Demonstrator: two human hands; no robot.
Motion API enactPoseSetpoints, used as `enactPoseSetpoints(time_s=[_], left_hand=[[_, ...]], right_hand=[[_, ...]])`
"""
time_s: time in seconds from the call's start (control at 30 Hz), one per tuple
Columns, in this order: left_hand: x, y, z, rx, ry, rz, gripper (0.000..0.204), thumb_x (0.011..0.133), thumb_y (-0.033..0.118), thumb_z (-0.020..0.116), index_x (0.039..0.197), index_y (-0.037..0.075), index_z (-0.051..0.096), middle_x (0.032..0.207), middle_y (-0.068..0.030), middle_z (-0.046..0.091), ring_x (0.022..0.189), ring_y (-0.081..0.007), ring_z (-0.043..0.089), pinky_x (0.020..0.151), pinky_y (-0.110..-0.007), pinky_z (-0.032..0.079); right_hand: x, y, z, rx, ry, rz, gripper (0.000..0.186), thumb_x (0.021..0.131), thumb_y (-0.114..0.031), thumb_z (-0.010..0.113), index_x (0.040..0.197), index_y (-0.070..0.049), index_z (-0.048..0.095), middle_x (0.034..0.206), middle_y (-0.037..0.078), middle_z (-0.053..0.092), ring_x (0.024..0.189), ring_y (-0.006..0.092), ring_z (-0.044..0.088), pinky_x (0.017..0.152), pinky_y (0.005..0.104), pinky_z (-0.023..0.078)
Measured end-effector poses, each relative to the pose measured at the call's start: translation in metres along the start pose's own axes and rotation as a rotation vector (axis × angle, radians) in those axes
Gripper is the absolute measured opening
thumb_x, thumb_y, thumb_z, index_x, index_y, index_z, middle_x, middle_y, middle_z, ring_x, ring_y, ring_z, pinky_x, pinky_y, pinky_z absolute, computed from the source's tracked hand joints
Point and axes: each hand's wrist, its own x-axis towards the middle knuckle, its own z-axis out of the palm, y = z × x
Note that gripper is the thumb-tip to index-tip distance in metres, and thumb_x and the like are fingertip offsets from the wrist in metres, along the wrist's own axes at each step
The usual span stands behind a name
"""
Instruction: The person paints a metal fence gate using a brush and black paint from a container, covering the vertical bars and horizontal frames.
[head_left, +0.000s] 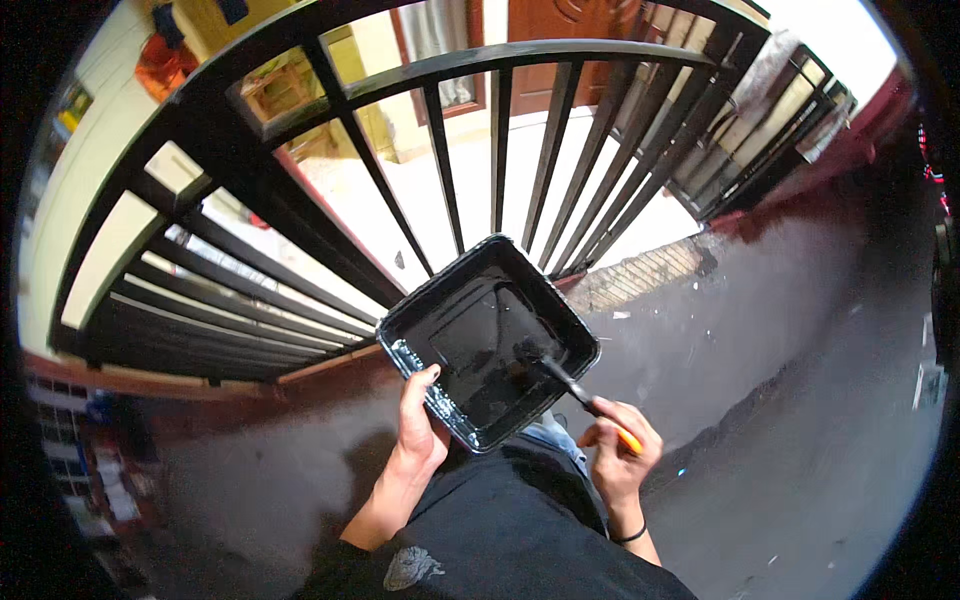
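My left hand [419,424] grips the near left edge of a square black tray [487,259], its thumb over the rim and its other fingers hidden beneath. Dark, glossy liquid that looks like black paint [470,340] covers the tray's bottom, and shiny smears line the left inner wall. In my right hand [618,452] is a paintbrush [572,387] with a black shaft and an orange handle end. The brush reaches over the tray's right rim, and its dark bristles dip into the liquid, where their exact shape is hard to make out.
A black metal gate [497,150] of upright bars stands right beyond the tray and curves off to the left. Behind it are a pale tiled floor [470,190] and a brown wooden door [560,50]. Dark grey pavement [720,350] stretches to the right.
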Motion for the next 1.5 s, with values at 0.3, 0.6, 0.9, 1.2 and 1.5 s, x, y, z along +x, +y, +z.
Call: enactPoseSetpoints(time_s=[0.3, 0.6, 0.9, 1.2, 1.5], left_hand=[[0.017, 0.011, -0.016, 0.105, -0.002, -0.022, 0.043, 0.097, 0.026, 0.061, 0.134, 0.003, 0.061, 0.125, -0.0097, 0.069, 0.118, -0.0256, 0.067, 0.105, -0.041, 0.051], [0.055, -0.003, -0.043, 0.101, 0.077, 0.001, 0.042, 0.095, 0.030, 0.059, 0.130, 0.007, 0.062, 0.120, -0.0100, 0.070, 0.110, -0.0280, 0.067, 0.098, -0.044, 0.054], [0.068, -0.012, -0.038, 0.141, 0.155, 0.083, 0.052, 0.092, 0.033, 0.055, 0.135, 0.004, 0.059, 0.120, -0.0131, 0.069, 0.106, -0.0291, 0.069, 0.093, -0.043, 0.057], [0.057, -0.006, -0.048, 0.221, 0.175, 0.123, 0.042, 0.092, 0.035, 0.057, 0.122, 0.007, 0.059, 0.107, -0.0092, 0.068, 0.097, -0.0252, 0.067, 0.087, -0.041, 0.055], [0.060, -0.016, -0.037, 0.182, 0.143, 0.102, 0.052, 0.093, 0.036, 0.055, 0.136, 0.005, 0.057, 0.123, -0.0123, 0.067, 0.114, -0.0298, 0.065, 0.101, -0.045, 0.051]], right_hand=[[-0.019, 0.010, 0.031, 0.196, 0.138, 0.225, 0.028, 0.106, -0.018, 0.064, 0.113, 0.008, 0.070, 0.105, 0.018, 0.070, 0.057, 0.0196, 0.069, 0.050, 0.0263, 0.051], [-0.001, 0.048, 0.047, 0.392, 0.201, 0.551, 0.036, 0.108, -0.028, 0.061, 0.117, 0.007, 0.068, 0.091, 0.018, 0.074, 0.055, 0.0154, 0.064, 0.052, 0.0260, 0.050], [0.020, 0.084, 0.066, 0.832, 0.230, 0.822, 0.042, 0.110, -0.035, 0.057, 0.119, 0.005, 0.066, 0.093, 0.021, 0.075, 0.052, 0.0145, 0.061, 0.051, 0.0260, 0.050], [-0.005, 0.090, 0.075, 0.740, 0.176, 0.777, 0.040, 0.110, -0.031, 0.058, 0.118, 0.007, 0.068, 0.092, 0.022, 0.075, 0.058, 0.0163, 0.067, 0.053, 0.0254, 0.051], [-0.002, 0.096, 0.056, 0.763, 0.204, 0.743, 0.039, 0.109, -0.032, 0.060, 0.117, 0.005, 0.068, 0.091, 0.019, 0.074, 0.061, 0.0161, 0.068, 0.053, 0.0261, 0.052]])
